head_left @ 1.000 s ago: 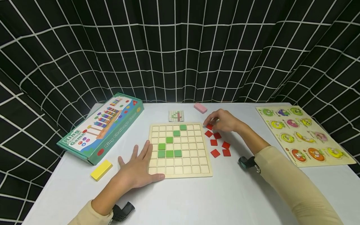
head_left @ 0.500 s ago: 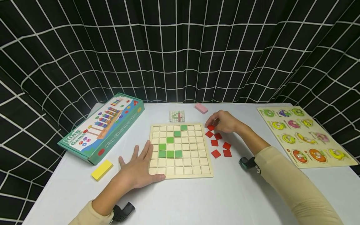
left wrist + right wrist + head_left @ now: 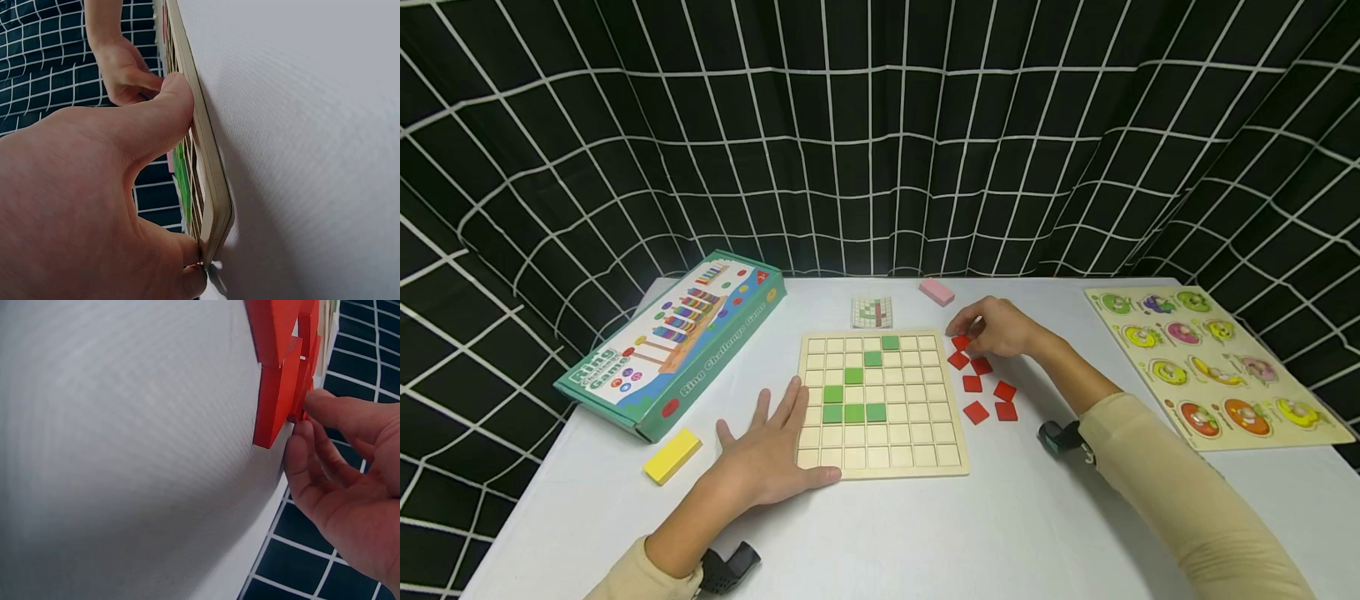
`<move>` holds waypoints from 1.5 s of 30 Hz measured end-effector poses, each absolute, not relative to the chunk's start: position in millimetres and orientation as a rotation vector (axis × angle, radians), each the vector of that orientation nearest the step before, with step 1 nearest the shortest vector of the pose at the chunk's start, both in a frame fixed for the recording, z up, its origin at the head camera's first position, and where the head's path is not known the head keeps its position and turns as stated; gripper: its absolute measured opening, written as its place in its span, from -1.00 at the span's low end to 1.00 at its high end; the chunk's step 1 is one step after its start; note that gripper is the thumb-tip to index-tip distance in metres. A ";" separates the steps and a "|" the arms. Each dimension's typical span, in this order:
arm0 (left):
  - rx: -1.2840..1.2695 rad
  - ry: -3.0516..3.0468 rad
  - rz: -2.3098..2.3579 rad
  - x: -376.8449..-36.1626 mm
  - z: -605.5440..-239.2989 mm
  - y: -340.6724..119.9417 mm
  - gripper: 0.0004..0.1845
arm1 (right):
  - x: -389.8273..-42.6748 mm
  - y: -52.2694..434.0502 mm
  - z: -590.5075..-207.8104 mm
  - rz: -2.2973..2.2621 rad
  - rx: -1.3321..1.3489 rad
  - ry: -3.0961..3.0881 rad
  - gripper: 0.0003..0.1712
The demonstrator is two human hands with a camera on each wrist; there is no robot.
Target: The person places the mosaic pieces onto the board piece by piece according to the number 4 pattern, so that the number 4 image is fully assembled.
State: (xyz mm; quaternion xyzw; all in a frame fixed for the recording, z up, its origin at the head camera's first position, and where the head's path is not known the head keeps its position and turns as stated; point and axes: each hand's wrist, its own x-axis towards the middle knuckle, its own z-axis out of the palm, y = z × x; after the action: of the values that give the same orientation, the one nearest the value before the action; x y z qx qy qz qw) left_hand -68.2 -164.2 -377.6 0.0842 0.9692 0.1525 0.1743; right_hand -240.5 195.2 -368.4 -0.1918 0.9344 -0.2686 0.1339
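A green game box (image 3: 673, 342) is lying at the far left of the white surface (image 3: 925, 533), with a yellow block (image 3: 672, 455) sitting just in front of it. Next to that, the left hand (image 3: 767, 454) is lying flat with its fingers spread, its grip apart and holding nothing; the fingertips and thumb are pressing on the near left corner of the wooden grid board (image 3: 880, 402). The left wrist view is showing the thumb (image 3: 169, 106) resting along the board's edge (image 3: 209, 181). Green tiles (image 3: 852, 393) are sitting in several cells of the board, running diagonally up toward its far edge. Behind the board a small pattern card (image 3: 872, 312) is lying, and a pink block (image 3: 936, 291) is sitting just right of it. Just beside the board's right edge, loose red tiles (image 3: 983, 388) are lying scattered on the surface. The right hand (image 3: 996, 327) is hovering over the farthest of them, its fingers curling down and touching one red tile (image 3: 960, 342); the right wrist view is showing fingertips (image 3: 312, 403) against a tile's edge (image 3: 275, 406), though whether the grip is clamped on it I cannot tell. At the far right a colourful peg puzzle (image 3: 1210, 367) is lying, well apart from the hands.
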 end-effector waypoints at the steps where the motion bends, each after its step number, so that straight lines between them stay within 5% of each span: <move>1: 0.239 2.748 0.434 -68.1 -377.5 -164.0 0.34 | -240.6 195.1 -368.7 -0.771 -0.549 2.713 -0.62; 45: 0.230 2.739 0.439 -68.2 -377.3 -164.0 0.34 | -207.2 183.7 -355.7 -1.084 -0.269 2.659 -0.68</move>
State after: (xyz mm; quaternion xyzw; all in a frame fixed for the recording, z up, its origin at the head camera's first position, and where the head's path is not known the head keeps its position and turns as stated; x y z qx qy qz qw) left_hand -68.2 -164.0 -377.3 0.0815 0.9683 0.1551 0.1780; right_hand -207.2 183.7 -355.7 -0.0926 0.9143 -0.3727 0.1285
